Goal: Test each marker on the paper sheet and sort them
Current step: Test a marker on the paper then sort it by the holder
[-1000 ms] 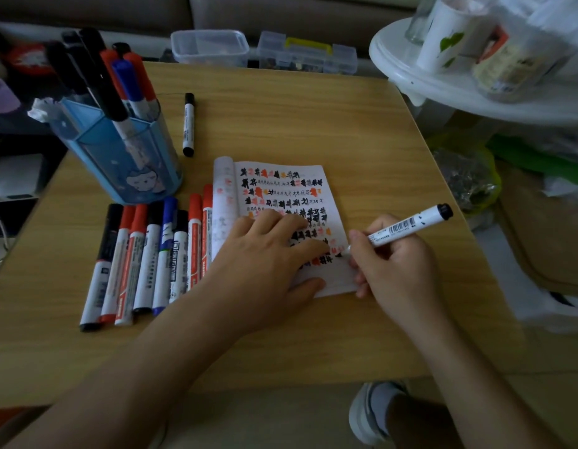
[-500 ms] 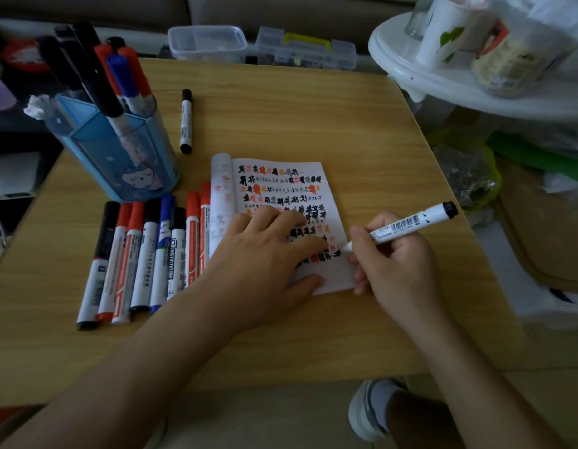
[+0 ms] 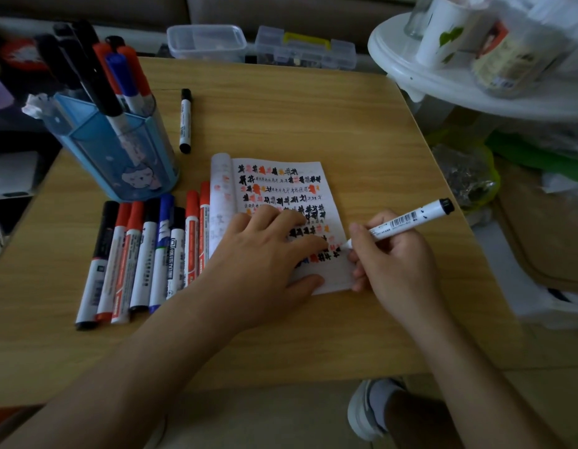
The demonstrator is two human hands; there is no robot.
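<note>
Head view: right hand [image 3: 397,264] pinches the white marker [image 3: 407,220] pen-style, nib down on the paper sheet [image 3: 329,281] at its right edge, by the last inked row. Left hand [image 3: 268,254] lies flat on the sheet's lower half, fingers straight, pinning it. To do it well: keep the sheet pinned, make a short light stroke on blank white, don't run off onto the table [image 3: 313,108]. Row of markers [image 3: 145,254] lies just left of the sheet. Versus a second ago: nib and both hands have barely shifted.
</note>
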